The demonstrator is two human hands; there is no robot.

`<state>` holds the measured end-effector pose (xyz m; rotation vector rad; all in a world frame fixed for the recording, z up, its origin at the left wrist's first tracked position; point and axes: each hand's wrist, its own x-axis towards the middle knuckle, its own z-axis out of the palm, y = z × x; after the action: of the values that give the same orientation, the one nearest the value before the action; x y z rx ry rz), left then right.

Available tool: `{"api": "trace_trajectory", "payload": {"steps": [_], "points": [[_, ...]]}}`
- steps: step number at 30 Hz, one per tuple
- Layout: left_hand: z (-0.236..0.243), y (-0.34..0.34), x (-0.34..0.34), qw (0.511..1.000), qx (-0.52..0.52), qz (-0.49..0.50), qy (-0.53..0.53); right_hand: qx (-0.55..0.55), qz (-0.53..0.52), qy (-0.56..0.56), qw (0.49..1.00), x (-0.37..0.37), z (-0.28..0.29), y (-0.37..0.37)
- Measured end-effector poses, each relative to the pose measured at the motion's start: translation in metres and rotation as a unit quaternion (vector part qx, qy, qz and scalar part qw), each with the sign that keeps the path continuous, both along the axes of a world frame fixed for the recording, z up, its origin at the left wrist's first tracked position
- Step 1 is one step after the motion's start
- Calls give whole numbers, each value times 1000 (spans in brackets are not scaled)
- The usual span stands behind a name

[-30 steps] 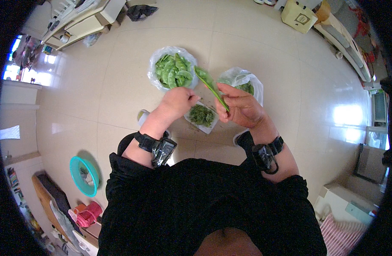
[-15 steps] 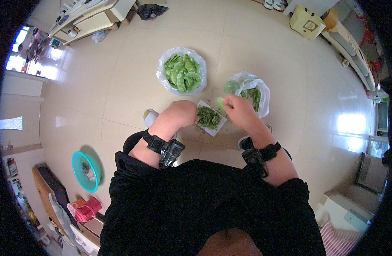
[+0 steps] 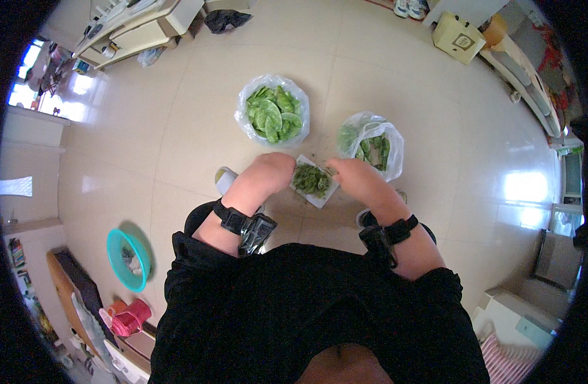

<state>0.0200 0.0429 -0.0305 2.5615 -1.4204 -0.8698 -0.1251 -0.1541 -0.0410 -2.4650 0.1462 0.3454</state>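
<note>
L hand (image 3: 278,168) & R hand (image 3: 345,171) curled, contents can't tell; flank scrap pile (image 3: 311,181) on white sheet (image 3: 318,202), prob. centred for short reach. Pods (image 3: 271,116) in L bag (image 3: 243,105) & R bag (image 3: 396,150), both open, prob. for access.

Green trimmings (image 3: 312,181) lie on a white sheet (image 3: 319,201). Just left of it is the left hand (image 3: 277,168), just right the right hand (image 3: 346,173), both grips hard to make out. Beyond the sheet, left and right, sit 2 plastic bags (image 3: 396,150) of green pods (image 3: 271,115).
</note>
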Motion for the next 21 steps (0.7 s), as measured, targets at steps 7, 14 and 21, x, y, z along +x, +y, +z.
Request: {"api": "trace_trajectory", "payload": {"steps": [7, 14, 21], "points": [[16, -4, 0, 999, -10, -26, 27, -4, 101, 89, 991, -16, -13, -10], [24, -5, -1, 999, -41, 32, 13, -74, 89, 142, 983, -49, -43, -55], [22, -5, 5, 999, 1, 33, -1, -80, -87, 231, 966, -53, -66, -185]]}}
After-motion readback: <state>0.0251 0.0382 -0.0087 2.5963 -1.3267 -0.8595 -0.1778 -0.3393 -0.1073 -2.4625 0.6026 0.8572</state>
